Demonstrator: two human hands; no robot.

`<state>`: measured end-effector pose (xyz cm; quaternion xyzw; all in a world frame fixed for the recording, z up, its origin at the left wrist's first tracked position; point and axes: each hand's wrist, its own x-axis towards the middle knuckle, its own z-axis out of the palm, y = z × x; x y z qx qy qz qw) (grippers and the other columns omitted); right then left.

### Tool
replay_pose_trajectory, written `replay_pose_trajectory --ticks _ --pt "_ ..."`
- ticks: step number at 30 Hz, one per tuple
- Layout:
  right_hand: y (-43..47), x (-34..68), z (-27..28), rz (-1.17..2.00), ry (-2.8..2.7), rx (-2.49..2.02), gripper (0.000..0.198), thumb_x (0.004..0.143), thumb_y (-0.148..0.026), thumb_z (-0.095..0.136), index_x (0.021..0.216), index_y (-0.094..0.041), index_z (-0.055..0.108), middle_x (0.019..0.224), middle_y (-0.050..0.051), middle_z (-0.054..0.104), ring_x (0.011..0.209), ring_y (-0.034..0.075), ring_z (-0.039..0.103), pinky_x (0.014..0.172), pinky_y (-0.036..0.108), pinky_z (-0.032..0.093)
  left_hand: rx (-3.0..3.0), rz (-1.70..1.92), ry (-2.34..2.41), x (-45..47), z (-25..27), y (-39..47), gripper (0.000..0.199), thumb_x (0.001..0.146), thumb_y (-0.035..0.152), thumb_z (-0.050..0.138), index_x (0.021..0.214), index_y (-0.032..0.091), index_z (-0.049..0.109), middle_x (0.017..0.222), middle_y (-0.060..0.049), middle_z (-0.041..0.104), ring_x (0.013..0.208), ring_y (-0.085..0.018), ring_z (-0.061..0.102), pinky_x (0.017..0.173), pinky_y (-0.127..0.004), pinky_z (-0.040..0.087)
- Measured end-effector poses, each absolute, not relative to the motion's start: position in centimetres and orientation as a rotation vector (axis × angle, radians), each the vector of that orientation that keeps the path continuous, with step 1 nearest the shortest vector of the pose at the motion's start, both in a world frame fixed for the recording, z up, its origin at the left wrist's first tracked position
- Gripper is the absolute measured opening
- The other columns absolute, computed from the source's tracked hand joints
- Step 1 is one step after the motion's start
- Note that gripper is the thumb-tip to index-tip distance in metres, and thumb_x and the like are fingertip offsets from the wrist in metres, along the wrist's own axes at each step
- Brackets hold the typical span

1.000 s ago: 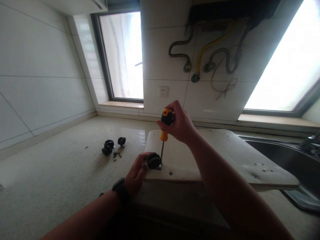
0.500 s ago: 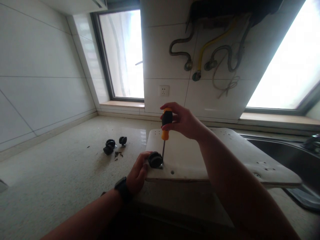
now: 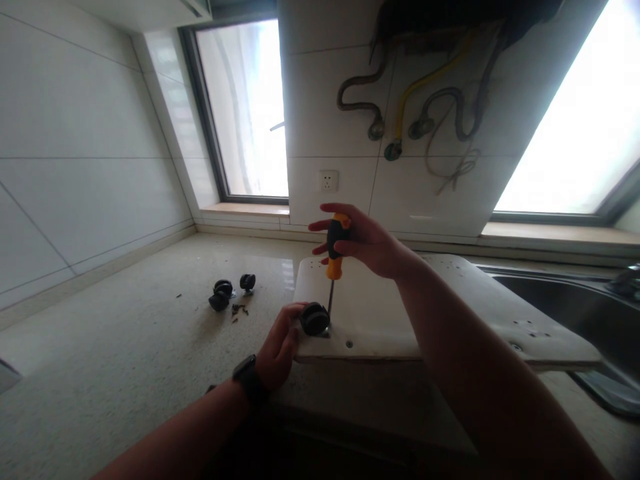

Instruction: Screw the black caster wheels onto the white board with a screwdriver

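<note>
My right hand [image 3: 367, 241] has a yellow-and-black screwdriver [image 3: 339, 240] by its handle, the thumb pressed on the near side and several fingers stretched out past it. The shaft runs down, slightly tilted, to the metal plate of a black caster wheel [image 3: 315, 319]. That caster stands on the near left corner of a white board [image 3: 373, 313]. My left hand [image 3: 280, 350], with a dark watch on its wrist, grips the caster from the left at the board's edge; some fingertips are hidden. The screw under the tip is too small to make out.
More black casters [image 3: 221, 293] lie on the speckled countertop [image 3: 165, 360] to the left, with several small screws [image 3: 239, 310] beside them. The board's right end reaches over a steel sink [image 3: 565, 313]. A wall with a socket [image 3: 329, 181] and hoses rises behind.
The fingers of my right hand have spread and shifted round the screwdriver handle, which leans a little more to the right. My left hand stays at the caster. The view has shifted slightly.
</note>
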<state>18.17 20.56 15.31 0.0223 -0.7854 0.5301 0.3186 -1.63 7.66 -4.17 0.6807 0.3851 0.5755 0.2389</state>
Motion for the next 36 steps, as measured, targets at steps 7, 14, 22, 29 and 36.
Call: replay_pose_trajectory --ticks 7,14,22,29,36 --pt "19.4 16.8 15.2 0.483 -1.999 -0.241 0.043 0.069 -0.033 0.088 0.095 -0.022 0.056 0.076 -0.007 0.052 0.064 0.009 0.049 0.059 0.027 0.044 1.847 1.547 1.061 -1.4 -3.7 7.5 0.034 0.106 0.038 0.039 0.132 0.023 0.054 0.132 -0.012 0.06 0.123 -0.03 0.056 0.106 -0.053 0.041" --pt "20.1 16.6 14.4 0.992 -1.979 -0.127 0.051 0.09 -0.037 0.067 0.134 -0.029 0.042 0.108 0.001 0.063 0.078 0.014 0.065 0.072 0.034 0.056 1.841 1.571 1.046 -1.3 -3.5 7.4 0.033 0.106 0.037 0.039 0.131 0.022 0.053 0.136 -0.012 0.057 0.127 -0.03 0.053 0.109 -0.051 0.039" --pt "20.1 17.6 15.1 1.445 -1.956 0.035 0.05 0.087 -0.025 0.073 0.133 -0.03 0.053 0.126 0.007 0.064 0.106 0.024 0.071 0.093 0.046 0.06 1.839 1.561 1.057 -1.4 -3.6 7.4 0.033 0.105 0.036 0.04 0.131 0.022 0.055 0.132 -0.012 0.06 0.124 -0.03 0.055 0.107 -0.05 0.04" --pt "19.1 15.6 13.9 0.673 -1.772 -0.277 0.043 0.066 -0.021 0.087 0.1 -0.022 0.061 0.076 -0.006 0.056 0.06 0.009 0.051 0.052 0.024 0.046 1.857 1.567 1.079 -1.5 -3.8 7.5 0.032 0.105 0.033 0.04 0.132 0.023 0.054 0.132 -0.012 0.06 0.123 -0.03 0.055 0.107 -0.05 0.041" --pt "19.7 16.4 14.3 1.122 -1.811 -0.1 0.045 0.088 -0.033 0.063 0.129 -0.027 0.046 0.104 0.002 0.07 0.074 0.013 0.064 0.064 0.028 0.054 1.861 1.592 1.034 -1.3 -3.4 7.5 0.032 0.105 0.033 0.039 0.13 0.021 0.054 0.133 -0.012 0.059 0.126 -0.03 0.054 0.108 -0.05 0.04"
